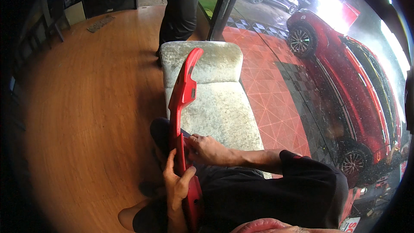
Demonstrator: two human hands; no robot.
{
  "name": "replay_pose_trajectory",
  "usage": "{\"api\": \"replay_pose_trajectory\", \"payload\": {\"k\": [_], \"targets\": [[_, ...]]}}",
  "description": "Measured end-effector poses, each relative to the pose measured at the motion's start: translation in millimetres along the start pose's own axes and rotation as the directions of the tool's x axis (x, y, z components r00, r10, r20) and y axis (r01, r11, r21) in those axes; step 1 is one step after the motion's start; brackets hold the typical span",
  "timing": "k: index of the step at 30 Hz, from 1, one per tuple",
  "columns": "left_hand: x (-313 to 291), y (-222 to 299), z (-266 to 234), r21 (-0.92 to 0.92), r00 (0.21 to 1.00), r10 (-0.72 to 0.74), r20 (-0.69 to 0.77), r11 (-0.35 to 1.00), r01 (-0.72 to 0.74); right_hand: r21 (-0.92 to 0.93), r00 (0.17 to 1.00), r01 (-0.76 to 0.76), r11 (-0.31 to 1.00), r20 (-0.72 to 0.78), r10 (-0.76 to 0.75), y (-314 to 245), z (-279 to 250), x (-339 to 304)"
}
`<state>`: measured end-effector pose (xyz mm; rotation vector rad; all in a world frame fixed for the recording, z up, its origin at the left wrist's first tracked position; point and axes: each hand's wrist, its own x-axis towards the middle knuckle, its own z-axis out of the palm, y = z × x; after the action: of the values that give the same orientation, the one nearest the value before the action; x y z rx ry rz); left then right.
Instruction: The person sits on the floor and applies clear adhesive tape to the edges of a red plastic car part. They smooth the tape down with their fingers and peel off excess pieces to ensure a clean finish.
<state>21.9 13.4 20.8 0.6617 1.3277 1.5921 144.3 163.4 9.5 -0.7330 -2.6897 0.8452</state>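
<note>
A long, narrow red plastic panel (188, 90) with a curved tip and small dark cutouts lies lengthwise across my lap, its far end reaching over the bench. My left hand (176, 183) grips its near part, with the thumb on one side and fingers on the other. On the panel's right side, my right hand (202, 147) is closed, the fingers pressed in against it. Whatever those fingers pinch is hidden. The lower end of the panel runs down beside my dark shirt.
I sit on a grey velvet bench (215, 103). A person in dark trousers (179, 13) stands beyond its far end. Brown wooden flooring (86, 116) spreads to the left. Right of the bench, behind glass, a wet red car (345, 82) stands on red and dark tiles.
</note>
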Motion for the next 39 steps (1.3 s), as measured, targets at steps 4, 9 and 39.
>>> {"api": "replay_pose_trajectory", "payload": {"k": [4,9,39], "targets": [[5,-11,-7,-0.017,1.000,0.023,0.021,1.000,-0.023,0.054,0.994,0.061,0.997,-0.090,-0.056,-2,6,-12],[4,-9,-7,-0.029,0.999,0.038,0.025,0.999,-0.037,0.101,0.989,0.064,0.993,-0.141,-0.050,-20,-5,-14],[4,-12,-2,0.035,1.000,0.027,0.006,0.999,-0.027,0.147,0.990,-0.139,0.979,-0.005,0.142,-8,-9,-3]]}}
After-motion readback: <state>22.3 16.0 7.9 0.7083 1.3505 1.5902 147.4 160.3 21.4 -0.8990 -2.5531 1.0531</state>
